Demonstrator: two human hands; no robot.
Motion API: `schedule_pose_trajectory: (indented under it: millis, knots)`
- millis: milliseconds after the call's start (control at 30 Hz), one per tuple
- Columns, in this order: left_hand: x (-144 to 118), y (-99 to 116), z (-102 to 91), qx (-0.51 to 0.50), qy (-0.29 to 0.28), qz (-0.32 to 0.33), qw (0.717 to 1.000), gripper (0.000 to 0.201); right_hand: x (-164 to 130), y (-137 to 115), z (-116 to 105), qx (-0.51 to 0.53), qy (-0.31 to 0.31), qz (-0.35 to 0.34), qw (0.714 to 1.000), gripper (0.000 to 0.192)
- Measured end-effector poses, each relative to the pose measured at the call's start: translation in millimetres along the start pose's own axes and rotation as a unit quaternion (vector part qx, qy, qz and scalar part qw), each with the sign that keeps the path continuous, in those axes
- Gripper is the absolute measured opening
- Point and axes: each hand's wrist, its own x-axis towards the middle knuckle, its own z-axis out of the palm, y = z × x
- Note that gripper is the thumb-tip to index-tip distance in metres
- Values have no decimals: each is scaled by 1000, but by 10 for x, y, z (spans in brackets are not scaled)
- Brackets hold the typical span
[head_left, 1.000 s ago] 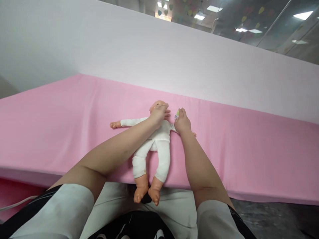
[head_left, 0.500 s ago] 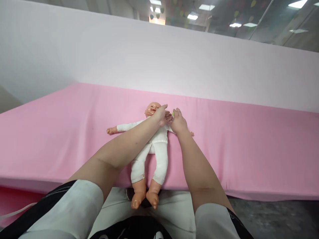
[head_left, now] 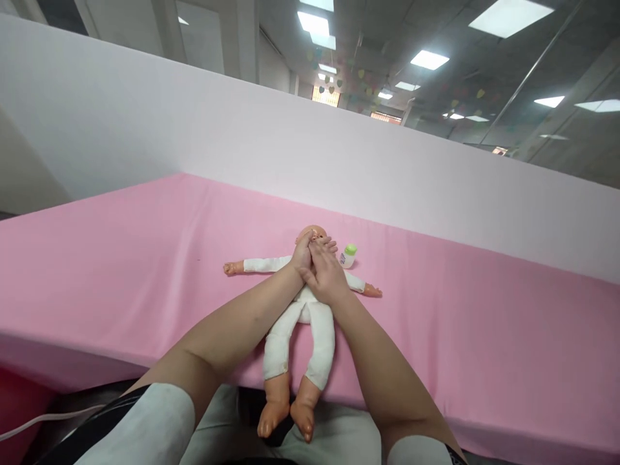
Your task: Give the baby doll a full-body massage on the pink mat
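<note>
A baby doll (head_left: 300, 323) in a white suit lies on its back on the pink-covered table (head_left: 145, 258), arms spread, bare feet hanging over the near edge. My left hand (head_left: 301, 254) and my right hand (head_left: 325, 274) are pressed together palm to palm over the doll's chest and chin, hiding most of its head. Neither hand holds anything. A small white bottle with a green cap (head_left: 347, 256) stands on the table just right of the doll's head, a little beyond my right hand.
A tall white partition (head_left: 242, 142) runs along the far side of the table. The pink cover stretches wide to both sides. A white cable (head_left: 43, 420) hangs at the lower left below the table edge.
My right hand let go of the small bottle, which now stands beside the doll's head, and moved left to meet my left hand over the doll's chest. The view tilted upward.
</note>
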Motion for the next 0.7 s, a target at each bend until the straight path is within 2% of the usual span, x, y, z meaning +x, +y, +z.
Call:
schedule_pose_trajectory:
  millis: [100, 233, 400, 567, 700]
  knots:
    - [-7, 53, -43, -27, -37, -21, 999, 70, 3, -110, 53, -7, -44, 8, 999, 80]
    - [-16, 213, -144, -32, -45, -23, 998, 74, -3, -99, 22, -48, -80, 36, 995, 80]
    - [25, 355, -250, -49, -43, 18, 998, 75, -42, -236, -52, -6, -115, -23, 993, 81]
    - [10, 313, -243, -71, -87, 13, 994, 80, -81, -373, -14, 17, -124, -53, 991, 98]
    - [-62, 167, -133, -52, -91, -34, 994, 88, -62, -281, 25, -17, -104, -31, 994, 103]
